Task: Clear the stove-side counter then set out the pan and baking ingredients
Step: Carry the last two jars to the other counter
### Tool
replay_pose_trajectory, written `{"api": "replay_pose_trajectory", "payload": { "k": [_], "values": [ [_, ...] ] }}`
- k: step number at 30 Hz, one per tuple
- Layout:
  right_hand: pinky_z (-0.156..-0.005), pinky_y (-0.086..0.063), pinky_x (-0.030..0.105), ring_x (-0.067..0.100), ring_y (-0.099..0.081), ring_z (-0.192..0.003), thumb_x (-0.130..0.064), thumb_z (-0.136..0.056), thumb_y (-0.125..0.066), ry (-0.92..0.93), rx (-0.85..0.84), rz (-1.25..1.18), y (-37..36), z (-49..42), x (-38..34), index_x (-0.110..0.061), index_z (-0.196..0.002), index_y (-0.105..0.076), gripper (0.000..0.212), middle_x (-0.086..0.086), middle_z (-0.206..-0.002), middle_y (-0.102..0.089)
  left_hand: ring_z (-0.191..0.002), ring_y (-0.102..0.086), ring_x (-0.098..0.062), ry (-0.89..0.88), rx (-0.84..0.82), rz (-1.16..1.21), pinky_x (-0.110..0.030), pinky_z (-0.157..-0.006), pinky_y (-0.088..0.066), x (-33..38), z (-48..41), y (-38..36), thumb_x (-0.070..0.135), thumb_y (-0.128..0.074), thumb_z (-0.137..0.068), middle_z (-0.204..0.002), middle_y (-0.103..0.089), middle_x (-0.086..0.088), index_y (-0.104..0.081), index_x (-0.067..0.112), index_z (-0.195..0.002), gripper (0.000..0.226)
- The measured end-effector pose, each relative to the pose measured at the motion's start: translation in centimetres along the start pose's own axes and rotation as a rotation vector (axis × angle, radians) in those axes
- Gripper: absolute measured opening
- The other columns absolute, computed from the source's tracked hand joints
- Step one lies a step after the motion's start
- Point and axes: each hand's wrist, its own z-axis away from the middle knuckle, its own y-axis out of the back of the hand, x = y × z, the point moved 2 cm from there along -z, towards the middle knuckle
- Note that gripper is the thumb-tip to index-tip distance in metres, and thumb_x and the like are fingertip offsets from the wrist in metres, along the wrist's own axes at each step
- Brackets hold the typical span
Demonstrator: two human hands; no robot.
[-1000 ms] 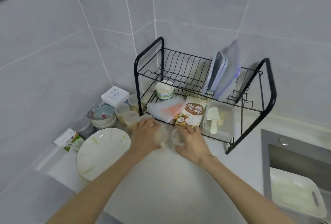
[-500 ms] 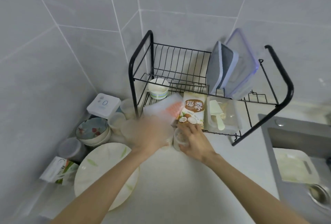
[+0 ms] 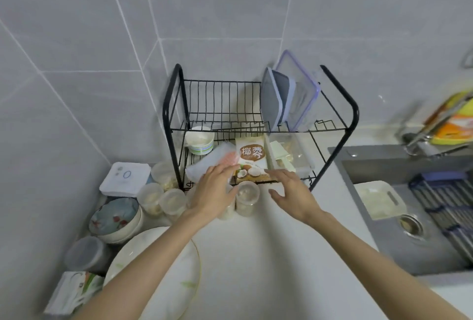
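At frame centre, our left hand (image 3: 215,191) and right hand (image 3: 291,195) flank a jar (image 3: 247,195). Both hands' fingers lie loose, grasping nothing.

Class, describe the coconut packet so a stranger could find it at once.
Find the black wire dish rack in the tiled corner. On its lower shelf, front middle, lies the packet, between a clear bag and a clear tub. Only it is brown and white, picturing coconut halves.

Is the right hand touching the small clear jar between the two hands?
Apart. The head view shows bare counter between the thumb of the right hand and the small clear jar. The hand's fingers are spread and hold nothing.
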Motion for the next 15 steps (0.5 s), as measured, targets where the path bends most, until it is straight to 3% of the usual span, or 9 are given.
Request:
{"api": "replay_pose_trajectory", "payload": {
  "k": [3, 7, 15],
  "values": [
    [-0.098, -0.043, 0.033, 0.015, -0.050, -0.116, -0.022, -0.090, -0.058, -0.111, 0.101, -0.061, 2.4, 2.0, 1.6, -0.028, -0.134, -0.049, 0.046, -0.006, -0.131, -0.053, -0.133, -0.038, -0.020, -0.063, -0.012, 0.079, -0.031, -0.104, -0.036, 3.3, -0.9, 0.5, 0.027, -0.059, -0.090, -0.143, -0.046, 0.003, -0.043, 0.028, -0.141, 0.053],
    [-0.089, -0.048, 0.029, 0.011, -0.057, -0.096, -0.017, -0.089, -0.057, -0.229, 0.206, -0.128, 6.1, 5.6, 4.2, -0.026, -0.129, -0.055, 0.041, -0.008, -0.121, -0.060, -0.124, -0.047, -0.019, -0.169, -0.046, 0.101, -0.034, -0.096, -0.043, 8.2, -2.1, -0.2, 0.023, -0.057, -0.090, -0.134, -0.053, 0.004, -0.045, 0.027, -0.139, 0.051],
    [-0.087, -0.051, 0.035, 0.015, -0.063, -0.092, -0.011, -0.086, -0.059, -0.385, 0.422, -0.161, 14.2, 17.5, 12.2, -0.022, -0.122, -0.060, 0.038, -0.009, -0.111, -0.064, -0.113, -0.055, -0.015, -0.407, -0.165, 0.203, -0.031, -0.094, -0.045, 22.7, -3.2, -5.1, 0.025, -0.057, -0.091, -0.125, -0.056, 0.007, -0.048, 0.027, -0.136, 0.046]
  ]
}}
